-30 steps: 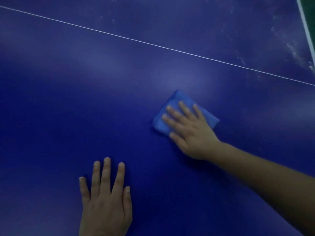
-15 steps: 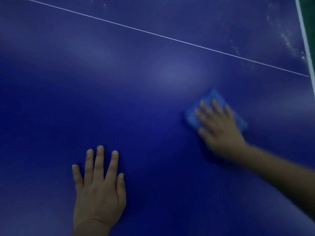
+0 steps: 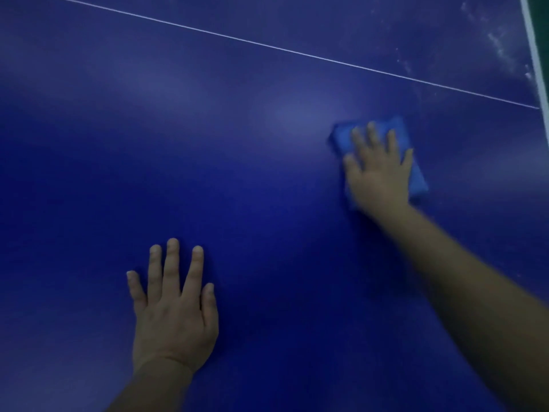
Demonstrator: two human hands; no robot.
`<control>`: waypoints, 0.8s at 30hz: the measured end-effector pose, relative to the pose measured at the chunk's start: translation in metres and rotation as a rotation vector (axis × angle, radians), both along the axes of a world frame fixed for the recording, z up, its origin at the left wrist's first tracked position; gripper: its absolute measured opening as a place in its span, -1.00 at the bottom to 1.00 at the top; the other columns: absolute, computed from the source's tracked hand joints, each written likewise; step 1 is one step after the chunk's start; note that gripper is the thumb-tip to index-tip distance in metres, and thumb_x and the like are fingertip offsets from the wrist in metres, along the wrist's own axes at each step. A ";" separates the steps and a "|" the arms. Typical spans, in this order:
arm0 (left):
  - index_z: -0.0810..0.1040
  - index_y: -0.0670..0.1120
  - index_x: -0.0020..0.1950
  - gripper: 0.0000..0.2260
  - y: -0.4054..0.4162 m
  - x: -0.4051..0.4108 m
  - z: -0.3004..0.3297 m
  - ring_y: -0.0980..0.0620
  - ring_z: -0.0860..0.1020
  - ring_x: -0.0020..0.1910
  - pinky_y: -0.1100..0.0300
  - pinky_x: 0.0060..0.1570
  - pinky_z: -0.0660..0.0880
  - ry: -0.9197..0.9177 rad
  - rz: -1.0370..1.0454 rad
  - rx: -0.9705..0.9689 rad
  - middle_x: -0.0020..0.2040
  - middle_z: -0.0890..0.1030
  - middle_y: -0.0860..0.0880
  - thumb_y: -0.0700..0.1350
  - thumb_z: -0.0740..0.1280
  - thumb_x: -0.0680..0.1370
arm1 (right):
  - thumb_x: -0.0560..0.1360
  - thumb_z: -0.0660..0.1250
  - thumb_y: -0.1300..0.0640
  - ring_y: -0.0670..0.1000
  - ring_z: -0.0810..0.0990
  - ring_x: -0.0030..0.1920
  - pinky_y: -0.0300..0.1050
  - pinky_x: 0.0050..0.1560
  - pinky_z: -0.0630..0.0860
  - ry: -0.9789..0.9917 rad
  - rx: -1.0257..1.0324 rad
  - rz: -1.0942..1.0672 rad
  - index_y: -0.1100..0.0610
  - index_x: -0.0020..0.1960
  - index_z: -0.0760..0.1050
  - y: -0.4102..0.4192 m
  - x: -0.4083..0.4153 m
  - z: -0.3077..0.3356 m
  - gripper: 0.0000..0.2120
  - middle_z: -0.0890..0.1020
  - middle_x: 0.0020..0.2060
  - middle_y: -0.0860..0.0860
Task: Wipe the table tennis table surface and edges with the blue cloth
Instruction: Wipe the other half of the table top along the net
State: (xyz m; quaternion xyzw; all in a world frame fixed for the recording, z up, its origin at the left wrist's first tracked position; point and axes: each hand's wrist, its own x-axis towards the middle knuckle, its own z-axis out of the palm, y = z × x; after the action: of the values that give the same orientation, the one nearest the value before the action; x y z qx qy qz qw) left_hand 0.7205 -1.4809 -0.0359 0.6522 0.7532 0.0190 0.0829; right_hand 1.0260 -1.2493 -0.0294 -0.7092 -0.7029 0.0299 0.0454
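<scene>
Blue laminate, dark, glossy: table (image 3: 237, 179), filling the view, crossed by a thin white line (image 3: 267, 47) running toward the right edge.

Cloth (image 3: 419, 179): lighter blue, folded to a thick pad, lying flat on the table near the right edge, on the near side of the line. The fold likely gives a firm block that the palm can push without bunching.

Right hand (image 3: 378, 171): spread flat on top of the cloth, fingers (image 3: 372, 135) splayed toward the far side, not curled around it; pressing down rather than gripping, which suits a wiping stroke. Hand and forearm are blurred, so it appears to be mid-sweep.

Left hand (image 3: 175, 310): empty, palm down, fingers wide, resting on the bare table toward the near edge, well apart from the cloth. Judged to be a brace for leaning over the surface.

White smudges (image 3: 499, 49): dusty marks at the far right corner, beyond the line, beside the white border (image 3: 533, 46). That patch and the edges look unwiped, so the task seems partly done.
</scene>
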 end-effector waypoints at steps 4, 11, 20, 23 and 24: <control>0.11 -0.04 0.61 -0.47 0.001 0.001 0.001 -0.18 0.00 0.63 -0.15 0.55 -0.25 -0.016 0.012 0.006 0.62 0.14 -0.17 0.10 -0.01 0.65 | 0.65 0.06 -0.16 0.23 0.15 0.58 0.44 0.47 0.08 0.006 -0.034 0.539 -0.07 0.55 0.31 -0.168 -0.018 0.005 -0.51 0.27 0.57 0.00; 0.11 -0.05 0.61 -0.47 0.002 0.000 0.004 -0.17 -0.03 0.63 -0.10 0.54 -0.30 -0.039 0.019 -0.008 0.63 0.12 -0.16 0.10 -0.02 0.66 | 0.62 0.00 -0.19 0.19 0.08 0.60 0.43 0.49 0.01 0.013 -0.076 0.125 -0.14 0.59 0.15 -0.046 0.022 0.005 -0.45 0.18 0.60 -0.03; 0.18 -0.05 0.62 -0.40 0.003 0.001 0.010 -0.12 -0.12 0.64 -0.06 0.52 -0.38 -0.071 0.027 -0.054 0.65 0.07 -0.16 0.18 -0.04 0.62 | 0.64 0.09 -0.14 0.24 0.12 0.59 0.44 0.48 0.05 0.018 -0.053 0.651 -0.11 0.54 0.31 -0.194 -0.076 0.004 -0.52 0.26 0.58 0.00; 0.13 -0.03 0.63 -0.38 0.003 0.003 0.013 -0.08 -0.17 0.64 -0.09 0.53 -0.38 -0.082 0.031 -0.073 0.66 0.01 -0.13 0.21 -0.07 0.62 | 0.64 0.12 -0.16 0.20 0.12 0.59 0.38 0.50 0.07 -0.005 -0.087 0.747 -0.16 0.55 0.27 -0.216 -0.021 0.005 -0.52 0.26 0.57 -0.03; 0.11 -0.02 0.64 -0.38 0.004 0.004 0.014 -0.07 -0.20 0.63 -0.10 0.53 -0.38 -0.086 0.039 -0.076 0.66 -0.01 -0.12 0.22 -0.08 0.61 | 0.63 0.13 -0.16 0.22 0.17 0.58 0.40 0.47 0.12 -0.030 -0.062 0.642 -0.14 0.54 0.27 -0.199 -0.003 0.001 -0.51 0.29 0.56 -0.01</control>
State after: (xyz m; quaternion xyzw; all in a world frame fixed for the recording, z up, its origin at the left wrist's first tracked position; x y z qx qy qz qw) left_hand 0.7240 -1.4773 -0.0223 0.6323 0.7618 0.0198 0.1396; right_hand 1.0226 -1.4484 -0.0284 -0.4527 -0.8900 0.0537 0.0015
